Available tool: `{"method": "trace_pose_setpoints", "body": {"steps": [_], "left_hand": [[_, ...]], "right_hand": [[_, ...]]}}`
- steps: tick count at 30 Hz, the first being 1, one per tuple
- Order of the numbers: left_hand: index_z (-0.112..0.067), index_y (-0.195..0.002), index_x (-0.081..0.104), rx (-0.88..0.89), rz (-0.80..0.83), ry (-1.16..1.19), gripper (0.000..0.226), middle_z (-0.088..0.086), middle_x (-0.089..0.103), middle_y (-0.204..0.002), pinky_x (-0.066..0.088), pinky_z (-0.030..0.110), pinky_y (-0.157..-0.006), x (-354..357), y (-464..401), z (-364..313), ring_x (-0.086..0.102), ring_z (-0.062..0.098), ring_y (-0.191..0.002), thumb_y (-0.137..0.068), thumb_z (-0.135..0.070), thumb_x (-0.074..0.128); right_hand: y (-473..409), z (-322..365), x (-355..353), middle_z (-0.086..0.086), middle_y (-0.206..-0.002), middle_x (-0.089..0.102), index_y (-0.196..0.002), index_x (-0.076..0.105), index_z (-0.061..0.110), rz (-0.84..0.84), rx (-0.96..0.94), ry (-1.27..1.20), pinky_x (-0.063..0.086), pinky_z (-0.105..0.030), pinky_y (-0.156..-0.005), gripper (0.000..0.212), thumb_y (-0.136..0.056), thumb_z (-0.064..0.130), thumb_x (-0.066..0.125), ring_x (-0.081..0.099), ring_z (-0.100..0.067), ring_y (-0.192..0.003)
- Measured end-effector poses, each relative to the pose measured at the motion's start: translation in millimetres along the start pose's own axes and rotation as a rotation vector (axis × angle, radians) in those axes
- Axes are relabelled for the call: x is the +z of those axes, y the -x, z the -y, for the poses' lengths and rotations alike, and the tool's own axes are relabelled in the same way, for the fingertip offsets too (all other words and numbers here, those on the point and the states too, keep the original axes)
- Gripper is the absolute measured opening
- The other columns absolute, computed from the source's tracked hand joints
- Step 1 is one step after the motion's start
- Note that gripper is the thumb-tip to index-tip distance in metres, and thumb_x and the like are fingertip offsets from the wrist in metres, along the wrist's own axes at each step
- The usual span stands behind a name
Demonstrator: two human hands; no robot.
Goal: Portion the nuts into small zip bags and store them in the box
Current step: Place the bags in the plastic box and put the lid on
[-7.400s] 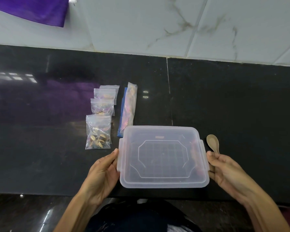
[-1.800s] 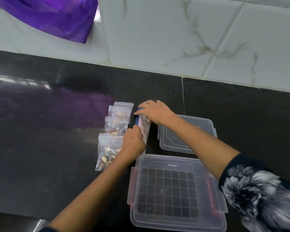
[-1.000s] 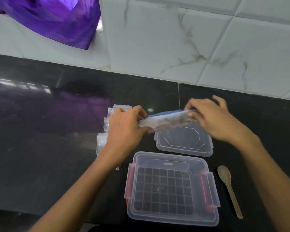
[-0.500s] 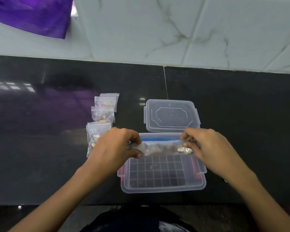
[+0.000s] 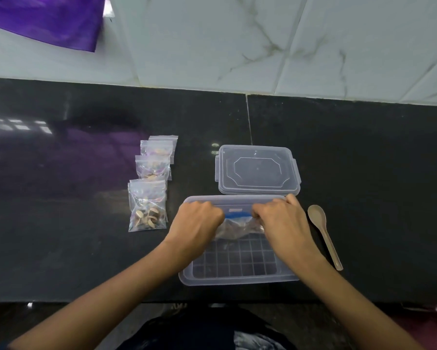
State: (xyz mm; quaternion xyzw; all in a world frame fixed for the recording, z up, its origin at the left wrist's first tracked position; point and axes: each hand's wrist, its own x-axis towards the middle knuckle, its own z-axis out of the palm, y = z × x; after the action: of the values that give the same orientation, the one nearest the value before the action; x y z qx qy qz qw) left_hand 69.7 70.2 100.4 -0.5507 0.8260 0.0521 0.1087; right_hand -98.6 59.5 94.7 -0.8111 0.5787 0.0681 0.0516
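A large zip bag of nuts [image 5: 237, 224] with a blue zip strip hangs over the far part of the open clear box [image 5: 237, 279]. My left hand [image 5: 197, 223] grips its left end and my right hand [image 5: 280, 221] grips its right end, both at the top edge, so most of the bag is hidden. Left of the box lie several small zip bags [image 5: 148, 205] with nuts in them, in a row running away from me.
The box's clear lid [image 5: 258, 170] lies flat just behind the box. A wooden spoon [image 5: 324, 233] lies right of the box on the black counter [image 5: 61, 223]. A white tiled wall stands behind, with purple cloth [image 5: 48, 18] at top left.
Both hands have drawn closer together along the bag's top and lowered it slightly into the box. The bag looks more bunched between them.
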Motion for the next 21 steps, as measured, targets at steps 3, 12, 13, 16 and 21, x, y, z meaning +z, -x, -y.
{"method": "trace_pose_setpoints", "body": {"steps": [3, 12, 13, 16, 21], "left_hand": [[-0.01, -0.132, 0.052, 0.005, 0.046, -0.057, 0.035, 0.01, 0.059, -0.129, 0.043, 0.034, -0.102, -5.2, 4.7, -1.9, 0.058, 0.025, -0.115, -0.098, -0.017, 0.052], [-0.008, -0.127, 0.053, -0.077, 0.107, -0.122, 0.032, 0.011, 0.062, -0.123, 0.046, 0.035, -0.096, -11.5, 4.9, -12.8, 0.061, 0.028, -0.112, -0.095, -0.009, 0.053], [-0.007, -0.128, 0.053, -0.089, 0.113, -0.11, 0.032, 0.011, 0.062, -0.123, 0.045, 0.035, -0.096, -10.7, 3.9, -15.6, 0.061, 0.028, -0.112, -0.095, -0.01, 0.053], [-0.007, -0.128, 0.053, -0.12, 0.084, -0.067, 0.033, 0.011, 0.061, -0.125, 0.042, 0.035, -0.1, -7.3, 5.6, -17.8, 0.06, 0.028, -0.113, -0.095, -0.011, 0.054], [-0.017, -0.096, 0.068, -0.093, -0.175, 0.228, 0.029, 0.002, 0.07, -0.097, 0.045, 0.032, -0.093, -6.7, 28.7, -0.8, 0.062, 0.024, -0.092, -0.074, 0.001, 0.067]], "right_hand": [[2.3, 1.9, 2.5, 0.001, -0.096, 0.067, -0.103, 0.064, 0.022, -0.031, -0.017, 0.005, 0.042, -0.029, -0.089, 0.018, -0.086, 0.021, 0.069, 0.059, -0.018, -0.093], [-3.0, 6.9, -4.5, -0.002, -0.091, 0.049, -0.111, 0.06, 0.012, 0.208, 0.113, -0.079, 0.042, -0.023, -0.068, 0.021, -0.09, 0.006, 0.057, 0.05, -0.016, -0.078], [-7.5, 7.8, -5.3, -0.003, -0.087, 0.05, -0.108, 0.059, 0.011, 0.238, 0.149, -0.098, 0.039, -0.024, -0.067, 0.019, -0.091, 0.006, 0.055, 0.05, -0.017, -0.077], [-3.4, -4.4, -5.5, -0.004, -0.078, 0.047, -0.111, 0.056, 0.012, 0.386, -0.043, -0.106, 0.039, -0.027, -0.073, 0.018, -0.093, 0.013, 0.051, 0.048, -0.016, -0.071], [-10.1, 10.2, -28.4, -0.001, -0.115, 0.06, -0.117, 0.063, 0.019, 0.272, 0.127, -0.261, 0.047, -0.025, -0.086, 0.025, -0.095, 0.014, 0.052, 0.057, -0.017, -0.1]]}}
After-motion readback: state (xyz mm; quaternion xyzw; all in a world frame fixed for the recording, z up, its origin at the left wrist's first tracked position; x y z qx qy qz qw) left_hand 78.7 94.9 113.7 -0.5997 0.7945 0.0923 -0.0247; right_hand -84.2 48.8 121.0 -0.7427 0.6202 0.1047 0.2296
